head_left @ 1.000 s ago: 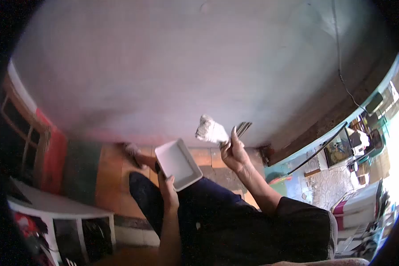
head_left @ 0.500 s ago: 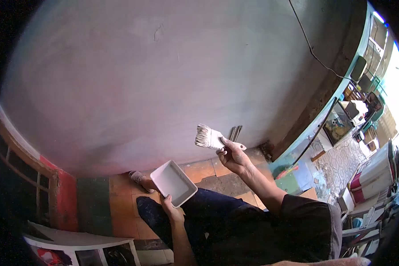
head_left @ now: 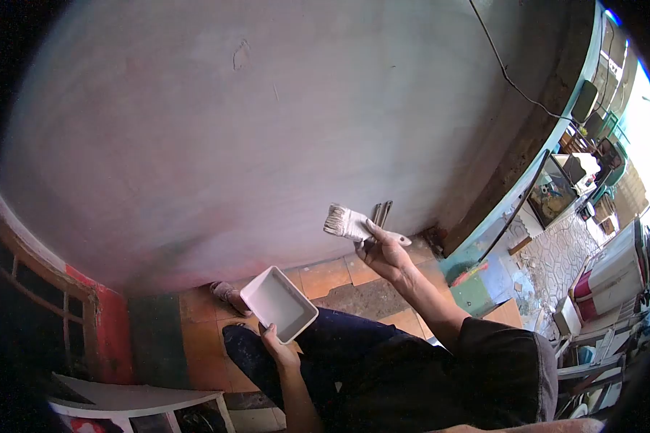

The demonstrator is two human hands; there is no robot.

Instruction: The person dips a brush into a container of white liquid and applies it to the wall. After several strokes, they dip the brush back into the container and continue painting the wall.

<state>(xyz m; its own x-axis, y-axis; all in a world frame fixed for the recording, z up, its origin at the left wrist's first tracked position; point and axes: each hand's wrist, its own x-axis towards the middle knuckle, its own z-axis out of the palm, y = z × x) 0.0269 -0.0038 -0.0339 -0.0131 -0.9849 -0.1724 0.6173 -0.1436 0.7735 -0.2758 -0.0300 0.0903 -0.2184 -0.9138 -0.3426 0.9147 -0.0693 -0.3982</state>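
The right hand (head_left: 384,257) grips a white-smeared flat paintbrush (head_left: 352,225) by its handle, right of the shallow tray (head_left: 260,286), bristles clear of it; the left hand (head_left: 280,351) clasps the tray's near edge. The step seems to be holding both ready; the next move likely calls for steady grips, though whether the tray holds paint is hard to tell

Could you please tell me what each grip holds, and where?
Left grip: white tray, by its near rim. Right grip: paintbrush, by its handle.
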